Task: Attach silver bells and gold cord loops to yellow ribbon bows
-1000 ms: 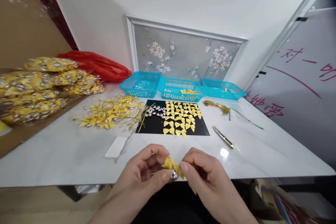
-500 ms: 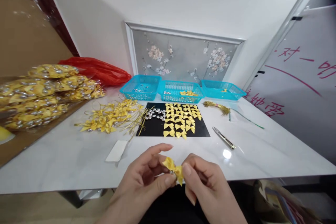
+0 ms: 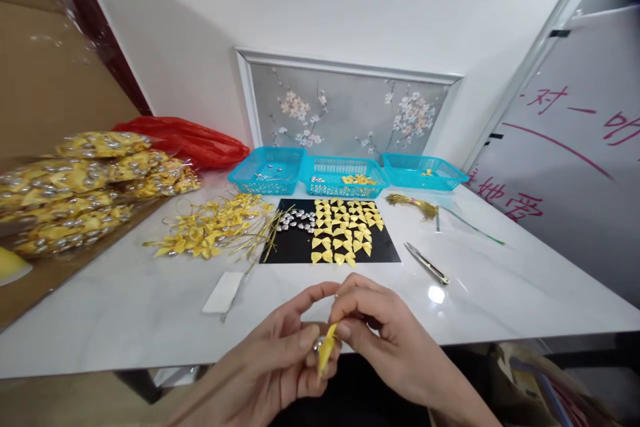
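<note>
A yellow ribbon bow (image 3: 326, 348) is pinched between my two hands at the table's front edge, seen nearly edge-on. Beside it a round silver bead (image 3: 318, 344) sits under the thumb of my left hand (image 3: 290, 353), whose fingers close on bow and bead. My right hand (image 3: 375, 323) grips the bow's upper end between thumb and fingertips. Beyond my hands lies a black mat (image 3: 295, 252) with rows of yellow bows (image 3: 345, 227) and a cluster of silver beads (image 3: 297, 219). Any tie behind the held bow is hidden by my fingers.
At left lie finished bow stems (image 3: 210, 230) and bagged bundles (image 3: 75, 193) by a red plastic bag (image 3: 185, 140). Blue baskets (image 3: 270, 180) line the wall. Thread snips (image 3: 427, 264), gold wire ties (image 3: 413, 205) and a white card (image 3: 223, 292) lie on the white table (image 3: 125, 320).
The bow has turned from facing me to nearly edge-on, dropping slightly, and the silver bead shows more. My right hand has come over closer to the left, its fingers now above the bow.
</note>
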Tool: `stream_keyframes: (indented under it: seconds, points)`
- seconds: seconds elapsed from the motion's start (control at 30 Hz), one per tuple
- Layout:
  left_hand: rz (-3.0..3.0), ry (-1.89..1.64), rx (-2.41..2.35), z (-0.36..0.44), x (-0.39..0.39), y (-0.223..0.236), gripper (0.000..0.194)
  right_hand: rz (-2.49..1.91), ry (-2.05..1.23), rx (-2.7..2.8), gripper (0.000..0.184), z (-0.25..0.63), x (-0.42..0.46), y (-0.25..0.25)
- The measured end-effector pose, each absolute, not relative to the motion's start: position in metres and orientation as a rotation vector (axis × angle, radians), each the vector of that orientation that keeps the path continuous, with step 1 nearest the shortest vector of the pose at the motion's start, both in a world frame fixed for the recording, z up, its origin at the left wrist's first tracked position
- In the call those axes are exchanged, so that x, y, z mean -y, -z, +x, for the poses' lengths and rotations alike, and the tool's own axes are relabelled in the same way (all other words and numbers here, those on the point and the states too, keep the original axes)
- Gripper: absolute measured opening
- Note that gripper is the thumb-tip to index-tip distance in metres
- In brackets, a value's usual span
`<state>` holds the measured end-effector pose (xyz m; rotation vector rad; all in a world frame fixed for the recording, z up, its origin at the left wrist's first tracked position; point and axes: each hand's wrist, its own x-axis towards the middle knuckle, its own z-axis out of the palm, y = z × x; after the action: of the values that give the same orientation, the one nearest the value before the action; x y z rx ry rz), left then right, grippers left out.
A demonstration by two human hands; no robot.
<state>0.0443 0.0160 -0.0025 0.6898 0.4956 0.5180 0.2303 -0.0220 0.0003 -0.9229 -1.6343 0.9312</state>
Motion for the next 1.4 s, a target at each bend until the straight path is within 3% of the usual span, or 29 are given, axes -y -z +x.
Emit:
stream_keyframes:
  seconds: [0.23, 0.43, 0.73, 1.03, 1.4]
  points:
    - [1.244, -0.773, -0.814, 0.041, -0.017, -0.001, 0.033, -1.301, -0.684, 1.755, 0.017, 0.229, 0.033, 0.002]
    - [1.796, -0.646, -0.917, 0.052, -0.036, 0.009, 0.022, -1.516, -0.63, 1.774, 0.019, 0.231, 0.014, 0.016]
    - [1.961, -0.561, -1.024, 0.066, -0.056, 0.019, 0.02, -1.674, -0.571, 1.727, 0.024, 0.232, -0.005, 0.034]
    - [2.095, -0.682, -1.106, 0.07, -0.061, 0.019, 0.018, -1.607, -0.466, 1.629, 0.021, 0.23, -0.011, 0.051]
    - [2.263, -0.85, -1.457, 0.009, -0.108, -0.005, 0.021, -1.275, -0.602, 1.087, 0.04, 0.256, 0.01, 0.074]
